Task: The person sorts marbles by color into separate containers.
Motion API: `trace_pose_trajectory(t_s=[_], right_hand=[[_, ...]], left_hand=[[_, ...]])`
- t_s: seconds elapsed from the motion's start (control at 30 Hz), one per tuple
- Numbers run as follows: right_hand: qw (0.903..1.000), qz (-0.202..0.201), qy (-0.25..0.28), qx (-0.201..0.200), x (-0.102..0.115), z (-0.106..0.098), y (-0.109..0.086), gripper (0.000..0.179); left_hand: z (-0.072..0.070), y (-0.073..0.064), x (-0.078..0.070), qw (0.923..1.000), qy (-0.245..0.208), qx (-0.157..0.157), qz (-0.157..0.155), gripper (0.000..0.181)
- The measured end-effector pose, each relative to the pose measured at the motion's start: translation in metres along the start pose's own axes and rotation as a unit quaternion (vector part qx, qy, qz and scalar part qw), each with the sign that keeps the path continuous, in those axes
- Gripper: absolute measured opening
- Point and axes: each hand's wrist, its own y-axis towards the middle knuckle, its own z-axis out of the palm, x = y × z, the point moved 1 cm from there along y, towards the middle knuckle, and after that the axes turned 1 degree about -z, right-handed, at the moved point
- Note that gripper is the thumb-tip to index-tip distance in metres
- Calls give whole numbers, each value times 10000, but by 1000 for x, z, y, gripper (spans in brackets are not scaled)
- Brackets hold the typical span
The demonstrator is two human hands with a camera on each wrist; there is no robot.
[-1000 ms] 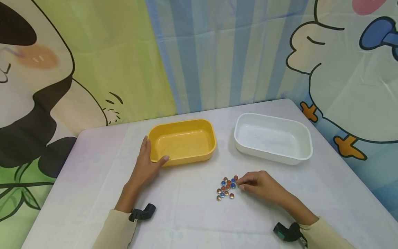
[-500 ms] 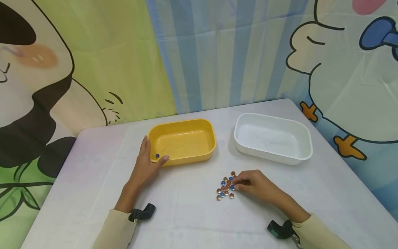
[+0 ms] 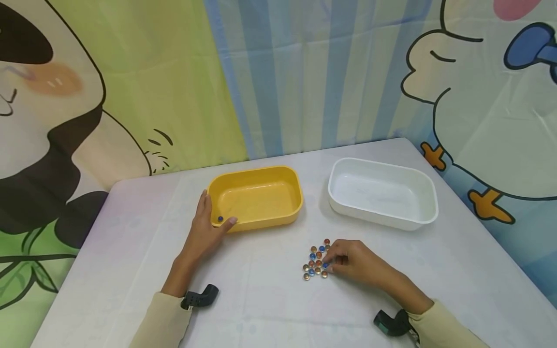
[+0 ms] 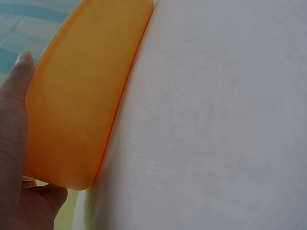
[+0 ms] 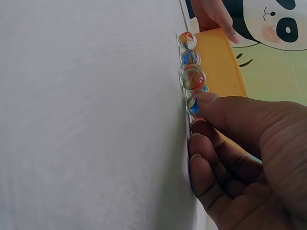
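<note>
A yellow plastic tray (image 3: 261,223) stands on the table, and my left hand (image 3: 204,234) holds its near left corner, thumb along the front rim and fingers on the end wall. One dark blue marble (image 3: 220,219) lies inside near that corner. In front of the trays lies a loose cluster of glass marbles, among them an orange marble (image 3: 327,241) and an amber marble (image 3: 306,277). At the cluster's right side my right hand (image 3: 359,261) pinches a blue marble (image 5: 194,105) between thumb and index finger; the fingers partly hide it.
A white tray (image 3: 383,220) stands at the back right of the white-covered table (image 3: 261,299). Cartoon-printed cloth (image 3: 287,72) hangs behind the table. A black wrist camera (image 3: 393,323) sits on the right wrist, and another black camera (image 3: 202,296) on the left.
A blue marble has appeared inside the yellow tray by the left hand. My right hand has moved slightly left into the cluster, and some marbles there have shifted. The left hand stays put.
</note>
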Motion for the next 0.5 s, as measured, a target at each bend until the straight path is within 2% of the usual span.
trace_pose_trajectory(t_s=[0.3, 0.5], right_hand=[[9998, -7, -212, -22, 3, -1, 1, 17], [9992, -170, -249, 256, 4, 0, 3, 21]], left_hand=[[-1, 1, 0, 9999, 19, 105, -33, 110], [-1, 1, -1, 9998, 52, 172, -60, 111]])
